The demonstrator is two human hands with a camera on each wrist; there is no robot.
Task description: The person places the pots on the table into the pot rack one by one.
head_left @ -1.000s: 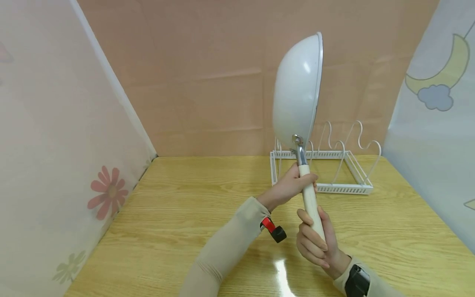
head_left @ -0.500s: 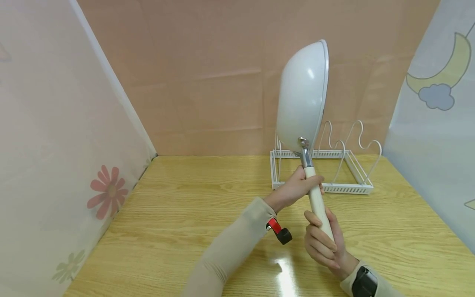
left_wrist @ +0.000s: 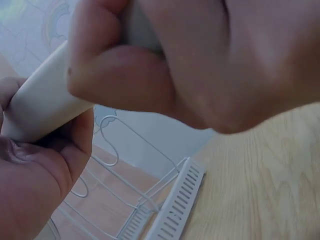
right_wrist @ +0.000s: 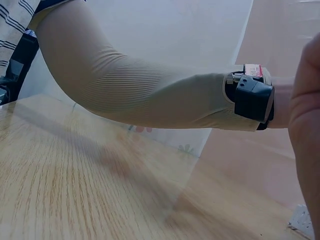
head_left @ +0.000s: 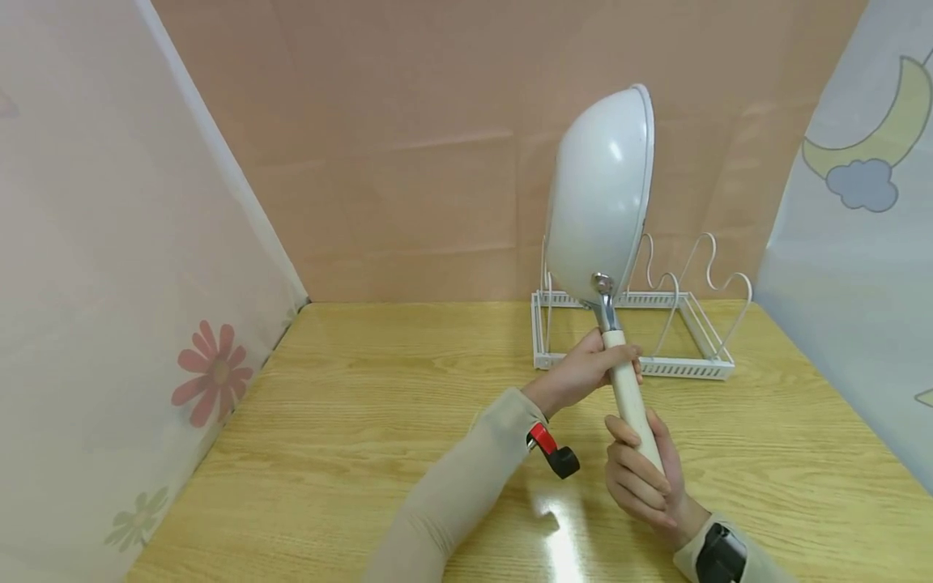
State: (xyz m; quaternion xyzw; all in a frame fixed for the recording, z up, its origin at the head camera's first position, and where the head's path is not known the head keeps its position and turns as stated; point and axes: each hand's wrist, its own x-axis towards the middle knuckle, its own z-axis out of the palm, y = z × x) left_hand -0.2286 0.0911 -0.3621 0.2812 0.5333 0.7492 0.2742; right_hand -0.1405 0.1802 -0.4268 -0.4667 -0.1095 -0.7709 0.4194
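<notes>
A deep white pan point(head_left: 601, 190) is held up on edge, its rounded outside facing left and its rim to the right. My left hand point(head_left: 583, 371) grips the cream handle point(head_left: 628, 397) just below the metal joint. Lower down, my right hand point(head_left: 641, 478) wraps round the handle's end. Behind the pan stands a white wire rack point(head_left: 678, 368), partly covered by pan and hand. Both hands on the handle also appear in the left wrist view. In the right wrist view my right hand point(right_wrist: 307, 120) shows only at the right edge, its fingers out of sight.
The rack's tall wavy wire dividers point(head_left: 717, 279) rise from its slotted base on the wooden table point(head_left: 350, 389). A peach backdrop point(head_left: 386, 162) closes the rear; printed cloths hang at both sides. The left sleeve point(right_wrist: 150, 95) crosses the right wrist view.
The pan and both hands have shifted to the right and slightly down, more in the first half second than since. Both hands keep their grip on the handle. The rack has stayed put.
</notes>
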